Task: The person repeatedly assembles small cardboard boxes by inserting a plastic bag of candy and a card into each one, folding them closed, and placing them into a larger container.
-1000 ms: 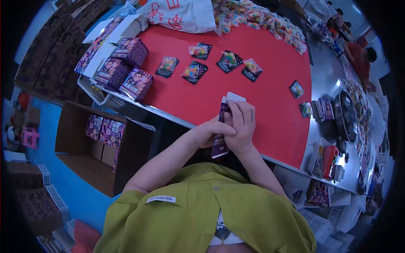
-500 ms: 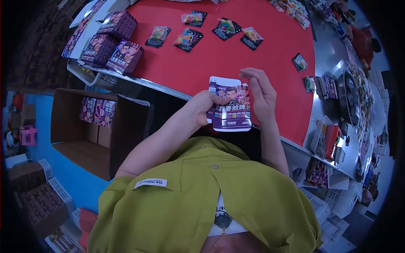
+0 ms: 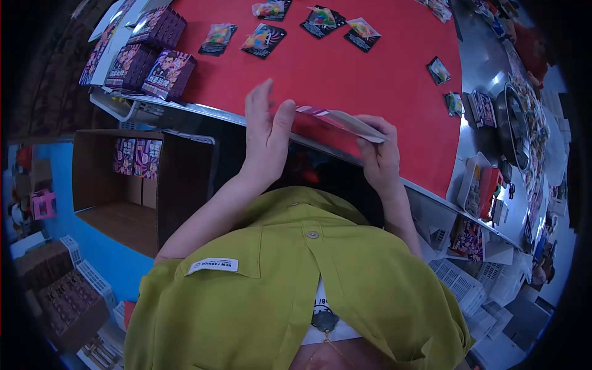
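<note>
Carton [image 3: 350, 124] is pinched in the right hand [image 3: 383, 158]; the left hand [image 3: 265, 132] stands spread beside its other end.

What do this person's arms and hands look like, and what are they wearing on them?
The left hand and right hand are bare, with no gloves, watch or bracelet that I can see. The forearms are bare too. Above them come the loose yellow-green sleeves of a shirt in the same colour.
</note>
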Action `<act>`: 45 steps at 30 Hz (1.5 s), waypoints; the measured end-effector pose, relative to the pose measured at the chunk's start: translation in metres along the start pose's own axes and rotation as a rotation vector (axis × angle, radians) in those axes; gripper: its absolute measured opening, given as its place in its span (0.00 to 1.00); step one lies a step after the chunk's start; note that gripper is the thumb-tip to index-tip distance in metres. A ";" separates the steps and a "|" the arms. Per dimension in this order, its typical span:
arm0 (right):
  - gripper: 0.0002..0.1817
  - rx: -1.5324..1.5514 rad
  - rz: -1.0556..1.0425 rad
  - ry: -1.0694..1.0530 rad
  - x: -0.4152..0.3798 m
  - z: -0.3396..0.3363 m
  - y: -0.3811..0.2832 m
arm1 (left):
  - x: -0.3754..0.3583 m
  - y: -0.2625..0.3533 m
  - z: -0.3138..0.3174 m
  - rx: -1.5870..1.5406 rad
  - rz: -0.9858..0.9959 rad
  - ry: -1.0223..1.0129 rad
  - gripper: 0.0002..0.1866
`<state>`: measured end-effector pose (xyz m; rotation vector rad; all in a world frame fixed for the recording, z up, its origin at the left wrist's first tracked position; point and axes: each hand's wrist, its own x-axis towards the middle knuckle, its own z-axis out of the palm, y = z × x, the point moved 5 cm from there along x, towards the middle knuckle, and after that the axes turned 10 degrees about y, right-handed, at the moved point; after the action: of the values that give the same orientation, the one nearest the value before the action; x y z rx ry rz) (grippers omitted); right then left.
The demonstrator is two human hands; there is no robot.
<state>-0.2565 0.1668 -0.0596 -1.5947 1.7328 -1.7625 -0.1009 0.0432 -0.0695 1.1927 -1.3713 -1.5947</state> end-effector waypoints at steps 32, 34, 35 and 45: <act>0.12 0.528 -0.055 0.288 0.024 0.034 -0.015 | 0.019 0.029 0.014 -0.275 0.538 -0.421 0.17; 0.13 0.618 0.161 0.256 0.011 0.041 -0.002 | 0.020 0.021 0.011 -0.335 0.409 -0.440 0.18; 0.13 0.616 0.171 0.259 0.010 0.041 0.001 | 0.020 0.013 0.012 -0.394 0.272 -0.454 0.18; 0.12 -0.308 -0.507 0.105 0.027 0.022 -0.004 | 0.019 0.032 -0.008 0.225 1.148 -0.257 0.15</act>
<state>-0.2484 0.1352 -0.0481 -2.2754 1.8334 -1.8792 -0.1010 0.0165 -0.0416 0.1375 -1.9131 -0.7645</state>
